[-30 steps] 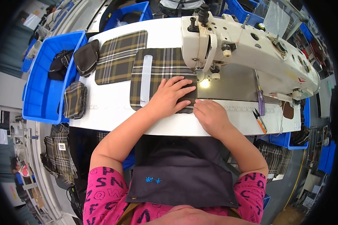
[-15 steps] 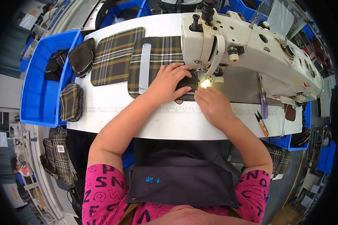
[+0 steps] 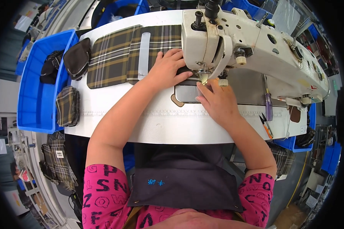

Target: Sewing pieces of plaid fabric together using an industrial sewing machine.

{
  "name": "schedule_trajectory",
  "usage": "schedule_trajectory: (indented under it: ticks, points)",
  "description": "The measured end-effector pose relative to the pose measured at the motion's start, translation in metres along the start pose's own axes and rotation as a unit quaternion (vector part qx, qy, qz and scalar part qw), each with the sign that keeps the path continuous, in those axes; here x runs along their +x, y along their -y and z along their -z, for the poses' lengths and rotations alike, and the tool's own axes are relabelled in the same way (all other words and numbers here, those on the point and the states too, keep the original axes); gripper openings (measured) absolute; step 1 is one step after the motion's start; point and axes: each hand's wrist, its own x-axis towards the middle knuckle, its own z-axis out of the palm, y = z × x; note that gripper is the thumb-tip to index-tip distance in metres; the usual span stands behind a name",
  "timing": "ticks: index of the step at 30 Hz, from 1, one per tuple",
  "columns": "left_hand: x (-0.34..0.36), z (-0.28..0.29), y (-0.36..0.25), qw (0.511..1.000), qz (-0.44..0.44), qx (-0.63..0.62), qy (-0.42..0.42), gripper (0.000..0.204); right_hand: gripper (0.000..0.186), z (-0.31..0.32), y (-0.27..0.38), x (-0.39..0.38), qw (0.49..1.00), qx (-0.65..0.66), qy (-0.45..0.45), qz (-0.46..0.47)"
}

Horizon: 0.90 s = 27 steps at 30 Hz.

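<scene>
Brown plaid panel [image 3: 164, 40] upper centre, under left grip [image 3: 168, 71], fingers apart; right grip [image 3: 219, 100] just below presser foot [image 3: 203, 73], closure unclear.

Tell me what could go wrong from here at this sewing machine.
The right hand has its fingertips close to the stitching spot under the sewing machine, so a finger might get pricked. The plaid cloth under the left hand meets another plaid piece, which could get dragged along. The snips lie near the table edge and might be knocked off.
</scene>
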Motion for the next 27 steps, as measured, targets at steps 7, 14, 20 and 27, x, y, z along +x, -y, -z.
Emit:
schedule_trajectory:
  ticks: [7,14,20,27]
  points:
    - [0.014,-0.001,0.012,0.999,0.028,0.037,0.017,0.039,0.047,-0.003,-0.002,-0.002,0.999,-0.016,-0.027,-0.011]
    - [0.018,-0.003,0.014,0.998,0.055,0.037,0.014,0.042,0.045,-0.003,-0.003,-0.004,0.999,-0.002,-0.039,-0.018]
    - [0.019,-0.001,0.011,0.997,0.060,0.040,0.011,0.044,0.043,-0.001,-0.003,-0.005,0.998,0.003,-0.057,-0.012]
    - [0.016,0.002,0.007,0.997,0.064,0.035,0.021,0.044,0.039,-0.003,-0.003,-0.008,0.998,0.009,-0.060,-0.022]
